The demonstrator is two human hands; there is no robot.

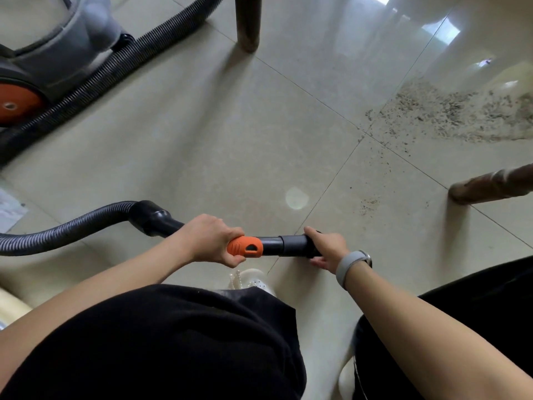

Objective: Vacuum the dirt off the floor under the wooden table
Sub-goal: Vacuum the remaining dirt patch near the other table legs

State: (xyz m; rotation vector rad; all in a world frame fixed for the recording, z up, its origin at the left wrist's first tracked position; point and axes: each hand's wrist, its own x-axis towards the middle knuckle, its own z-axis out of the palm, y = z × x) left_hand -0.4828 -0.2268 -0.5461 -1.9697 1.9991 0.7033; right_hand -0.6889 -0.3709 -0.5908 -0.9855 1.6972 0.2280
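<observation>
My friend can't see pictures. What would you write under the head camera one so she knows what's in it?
Seen from above, a left hand and a right hand grip a black vacuum wand above a tiled floor. A dirt patch lies ahead on the right between two table legs, and the vacuum sits far left.
</observation>
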